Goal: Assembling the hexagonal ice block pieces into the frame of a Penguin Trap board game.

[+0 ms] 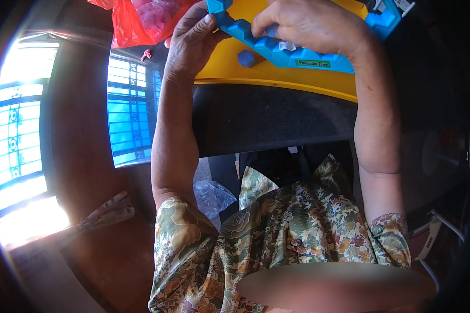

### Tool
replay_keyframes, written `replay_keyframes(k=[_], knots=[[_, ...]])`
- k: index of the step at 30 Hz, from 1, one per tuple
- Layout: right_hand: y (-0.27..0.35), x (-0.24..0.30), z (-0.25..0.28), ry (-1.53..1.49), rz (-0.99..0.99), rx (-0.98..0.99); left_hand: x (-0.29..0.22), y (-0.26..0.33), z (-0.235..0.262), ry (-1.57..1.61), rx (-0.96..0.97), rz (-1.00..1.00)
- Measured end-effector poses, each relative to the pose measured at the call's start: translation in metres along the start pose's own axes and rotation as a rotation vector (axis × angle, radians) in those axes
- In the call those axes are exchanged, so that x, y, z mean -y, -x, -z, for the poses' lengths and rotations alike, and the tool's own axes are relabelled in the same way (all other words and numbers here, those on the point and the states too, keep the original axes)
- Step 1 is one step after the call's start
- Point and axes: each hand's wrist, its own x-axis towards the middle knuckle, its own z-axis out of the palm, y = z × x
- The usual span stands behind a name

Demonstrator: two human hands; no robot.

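The head view originates at the left unit of a side-by-side fisheye pair worn on the person's head. It is upright, unmirrored and faces steeply downward. The floral shirt (287, 235), at close range, fills the lower centre; the left hand (190, 47) and right hand (310, 23) lie at the upper edge. Wide coverage includes a barred window (16, 130) at far left, its edges curving.
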Motion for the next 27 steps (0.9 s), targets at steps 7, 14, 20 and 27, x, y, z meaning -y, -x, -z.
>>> replay_keyframes(k=[7,14,20,27], knots=[[-0.025,-0.044,-0.03,-0.858,-0.261,-0.394,0.01,-0.012,0.007,-0.052,0.094,-0.037],[-0.036,-0.064,-0.079,-0.901,-0.209,-0.42,0.008,-0.007,-0.012,-0.109,0.061,-0.05],[-0.028,-0.065,-0.077,-0.833,-0.245,-0.311,0.012,-0.005,-0.011,-0.19,0.092,-0.02],[-0.033,-0.055,-0.073,-1.079,-0.264,-0.285,0.016,-0.004,-0.002,-0.259,0.113,0.046]])
